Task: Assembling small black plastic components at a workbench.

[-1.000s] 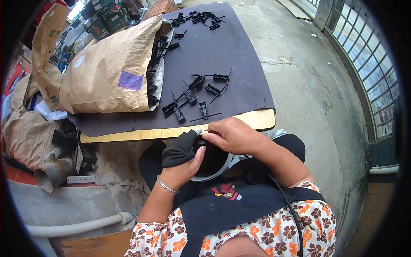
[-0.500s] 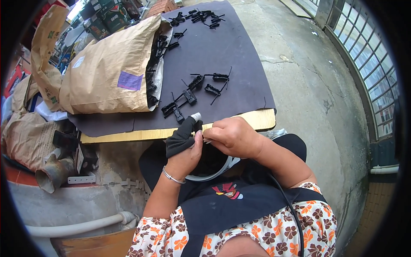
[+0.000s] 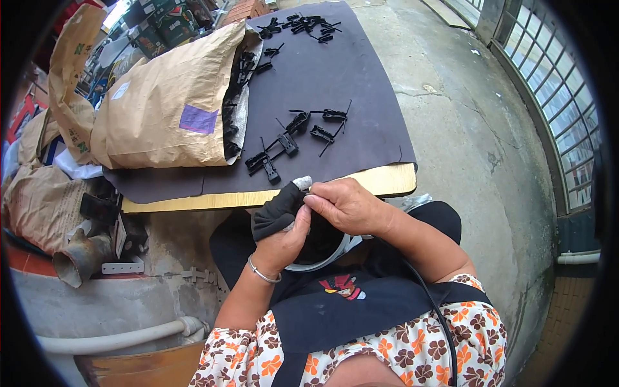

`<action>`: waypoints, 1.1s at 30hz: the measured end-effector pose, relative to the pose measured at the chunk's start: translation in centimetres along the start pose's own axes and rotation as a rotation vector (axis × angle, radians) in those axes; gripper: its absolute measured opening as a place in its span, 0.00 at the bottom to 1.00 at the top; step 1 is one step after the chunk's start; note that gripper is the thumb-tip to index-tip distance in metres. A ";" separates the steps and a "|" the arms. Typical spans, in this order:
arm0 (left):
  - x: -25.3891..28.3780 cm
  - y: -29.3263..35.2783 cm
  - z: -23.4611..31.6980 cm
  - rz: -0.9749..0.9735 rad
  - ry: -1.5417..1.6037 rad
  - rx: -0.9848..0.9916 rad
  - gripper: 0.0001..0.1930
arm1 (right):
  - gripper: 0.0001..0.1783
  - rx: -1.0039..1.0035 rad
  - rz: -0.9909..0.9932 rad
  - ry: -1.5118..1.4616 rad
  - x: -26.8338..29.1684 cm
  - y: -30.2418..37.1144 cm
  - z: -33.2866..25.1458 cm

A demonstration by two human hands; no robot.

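Just off the table's near edge, my two hands meet above my lap. My left hand point(image 3: 278, 219) wears a black fingerless glove and has white tape round one fingertip; its fingers are closed round a small black plastic part, now almost wholly hidden. Thumb and forefinger of my right hand point(image 3: 351, 205), which is bare, pinch together right beside it; what lies between them cannot be made out. Beyond my hands, several black plastic clip-like parts point(image 3: 288, 144) with thin stems lie on the dark mat point(image 3: 361, 84). A pale round rim point(image 3: 332, 257) shows below my hands, its inside dark.
A big brown paper sack point(image 3: 151, 109) lies on the table's left, its mouth full of black parts point(image 3: 232, 122). More black parts point(image 3: 306, 26) are at the far end. The wooden table edge point(image 3: 387, 182) runs before me. A metal pipe piece point(image 3: 80, 261) sits lower left; a barred window point(image 3: 554, 90) stands right.
My hands have shifted slightly, and the right fingers now pinch higher, close to the taped fingertip. The black part that showed between my hands is now mostly covered.
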State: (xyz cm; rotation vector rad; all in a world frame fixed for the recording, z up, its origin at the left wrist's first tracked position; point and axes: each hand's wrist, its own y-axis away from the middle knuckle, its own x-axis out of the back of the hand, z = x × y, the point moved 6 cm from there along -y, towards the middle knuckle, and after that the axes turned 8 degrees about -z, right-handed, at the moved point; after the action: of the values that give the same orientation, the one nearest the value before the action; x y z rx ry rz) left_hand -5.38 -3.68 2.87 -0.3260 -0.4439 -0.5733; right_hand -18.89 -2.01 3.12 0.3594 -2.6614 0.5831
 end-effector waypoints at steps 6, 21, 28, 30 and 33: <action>-0.4 -0.1 1.7 0.119 -0.333 -0.198 0.16 | 0.13 -0.107 0.030 0.003 -1.0 -0.2 0.9; 1.4 -0.1 -0.7 0.046 0.882 0.174 0.16 | 0.10 -0.018 -0.113 0.122 0.1 -0.3 0.7; 0.1 -0.1 -0.3 -0.100 0.426 0.149 0.17 | 0.07 -0.029 -0.002 -0.134 0.8 -0.3 0.8; -0.2 0.0 -0.1 -0.113 0.377 0.102 0.17 | 0.07 -0.140 -0.046 -0.223 0.4 -0.3 1.3; 0.0 0.1 -0.5 -0.104 0.192 -0.013 0.15 | 0.10 -0.147 -0.078 -0.161 0.4 -0.4 0.9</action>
State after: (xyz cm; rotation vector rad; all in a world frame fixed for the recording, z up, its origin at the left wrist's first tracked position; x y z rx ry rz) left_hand -5.15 -3.83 2.44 -0.2587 -0.2728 -0.7021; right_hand -19.44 -2.80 2.68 0.4832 -2.8074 0.3448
